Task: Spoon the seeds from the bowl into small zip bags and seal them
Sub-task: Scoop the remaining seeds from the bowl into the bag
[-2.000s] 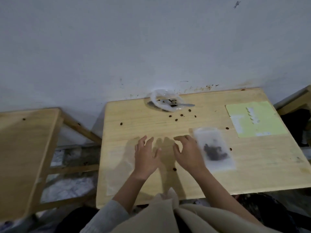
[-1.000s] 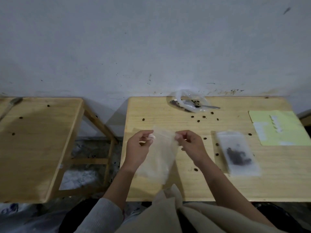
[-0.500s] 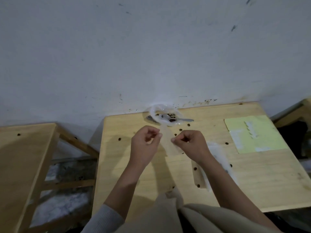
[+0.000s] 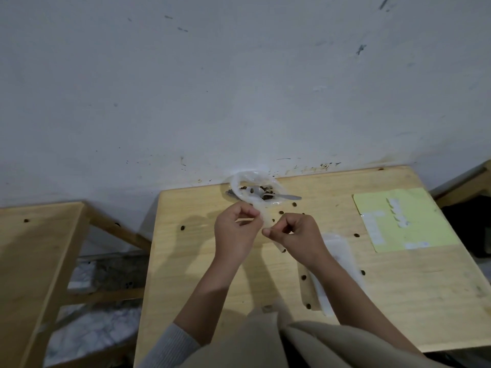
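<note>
Left hand: the left hand (image 4: 237, 233) is raised above the counter (image 4: 202, 261), its fingers curled and pinching one top edge of an empty bag (image 4: 265, 218).
Right hand: the right hand (image 4: 297, 237) pinches the bag's other edge, thumb against forefinger.
Empty bag: small, clear and nearly see-through, held between the two hands; only a pale strip of it shows.
In the way: the right forearm crosses a filled bag (image 4: 337, 264) lying flat on the counter, hiding its contents.
Bowl: a clear plastic bowl (image 4: 236, 185) sits at the counter's far edge by the wall, beyond the hands, dark seeds (image 4: 267, 195) inside.
Spoon: a spoon (image 4: 288, 197) rests in the bowl, handle pointing right.
Around: loose seeds dot the counter; a yellow sheet (image 4: 422, 221) lies at the right.
</note>
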`<state>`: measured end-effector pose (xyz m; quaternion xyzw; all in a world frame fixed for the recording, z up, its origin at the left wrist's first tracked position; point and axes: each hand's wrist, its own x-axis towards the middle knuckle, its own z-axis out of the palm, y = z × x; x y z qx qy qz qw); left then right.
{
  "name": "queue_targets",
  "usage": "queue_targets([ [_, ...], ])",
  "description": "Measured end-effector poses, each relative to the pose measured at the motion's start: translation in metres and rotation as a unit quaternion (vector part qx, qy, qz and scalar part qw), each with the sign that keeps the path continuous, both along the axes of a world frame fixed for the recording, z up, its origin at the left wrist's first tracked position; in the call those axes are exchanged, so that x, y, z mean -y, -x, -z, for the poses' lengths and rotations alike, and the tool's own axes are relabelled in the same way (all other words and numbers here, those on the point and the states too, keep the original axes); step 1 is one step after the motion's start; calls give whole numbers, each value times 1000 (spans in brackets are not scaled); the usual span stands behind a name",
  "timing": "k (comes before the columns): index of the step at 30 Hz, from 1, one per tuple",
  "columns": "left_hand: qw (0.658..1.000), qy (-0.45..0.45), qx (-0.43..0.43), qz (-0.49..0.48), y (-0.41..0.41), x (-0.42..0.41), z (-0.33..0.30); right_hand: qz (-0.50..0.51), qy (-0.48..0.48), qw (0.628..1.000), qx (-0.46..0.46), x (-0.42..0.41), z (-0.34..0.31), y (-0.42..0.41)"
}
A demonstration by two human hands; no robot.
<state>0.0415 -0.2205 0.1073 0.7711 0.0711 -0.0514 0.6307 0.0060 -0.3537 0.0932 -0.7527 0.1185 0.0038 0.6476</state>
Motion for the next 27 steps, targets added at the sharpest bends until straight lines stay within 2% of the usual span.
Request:
queue_targets([
  [3,999,-25,-14,-26,0,-2,0,-1,-49,999,-5,-5,1,0],
  [6,998,-15,-27,-53,2,-4,0,-10,-57,998,-7,-7,-2,-1],
  [11,999,5,-33,-41,2,-13,-1,-44,-15,998,-37,-3,-7,-1],
  [16,999,-40,-26,-14,3,-14,-5,-21,16,999,-44,-3,-9,0],
  [23,997,-69,-26,6,3,-10,-12,-9,138,990,9,-9,-8,3],
  [27,998,-54,-18,-31,7,-7,-14,-6,141,990,28,-7,-11,3],
])
